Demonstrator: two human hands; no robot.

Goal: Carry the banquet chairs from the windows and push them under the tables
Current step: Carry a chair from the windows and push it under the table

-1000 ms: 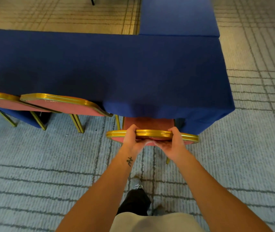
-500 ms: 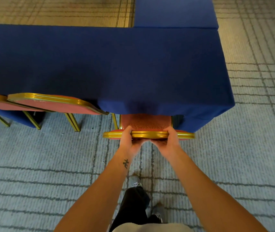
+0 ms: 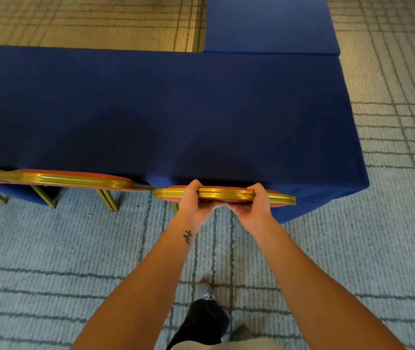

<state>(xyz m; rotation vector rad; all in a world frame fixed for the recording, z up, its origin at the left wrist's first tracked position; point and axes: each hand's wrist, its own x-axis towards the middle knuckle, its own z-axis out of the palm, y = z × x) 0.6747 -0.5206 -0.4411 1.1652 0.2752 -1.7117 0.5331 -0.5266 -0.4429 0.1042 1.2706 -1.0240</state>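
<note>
**A:** How is it held?

**B:** Both hands curl round the top of the chair [image 3: 226, 195] back. The left hand [image 3: 193, 201] and right hand [image 3: 254, 203] sit close together near the middle of the gold rail, clasping it.

**A:** Where's the chair?

**B:** At the table [image 3: 176, 109] near edge, toward its right corner. Its back is almost against the cloth, which hides the seat. A second chair [image 3: 62, 179] sits just left along the same edge.

**A:** How will it handle?

**B:** I'd judge it stiff, metal-framed and fairly heavy. The smooth rail could slip, so a full wrap at the middle suits a straight push.

**A:** Which way does it point?

**B:** It faces the table, away from the person. The back's long axis runs left-right, parallel to the near edge.
</note>
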